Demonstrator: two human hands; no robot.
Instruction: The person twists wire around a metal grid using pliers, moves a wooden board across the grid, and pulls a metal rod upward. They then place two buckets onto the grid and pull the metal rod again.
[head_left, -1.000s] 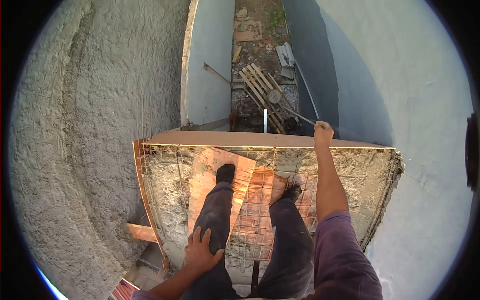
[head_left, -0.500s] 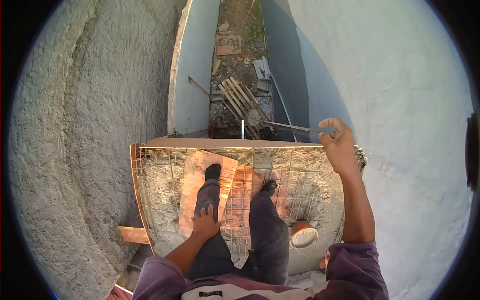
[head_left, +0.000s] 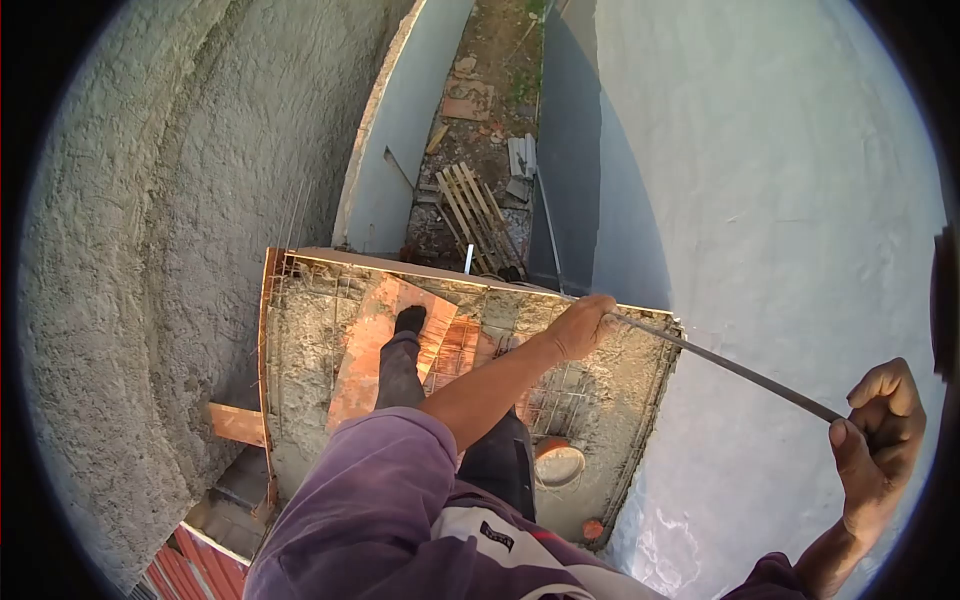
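A taut grey rope stretches between my two hands, out over the right side. My left hand is closed around it at the slab's front edge, with the arm reaching across my body. Far to the right, my right hand pinches the rope's upper stretch between thumb and fingers. Under me is a rough concrete slab with a wire mesh grid on it. My foot in dark footwear stands on a reddish board; the other foot is hidden behind my left arm.
An orange bucket stands on the slab near my leg. Beyond the front edge is a drop to a narrow passage with a wooden pallet and debris. A rough wall rises at left, a smooth pale wall at right.
My left hand has left my knee and closed on the rope at the edge. My right hand has swung right and nearer with the rope. The round thing on its far end is no longer visible.
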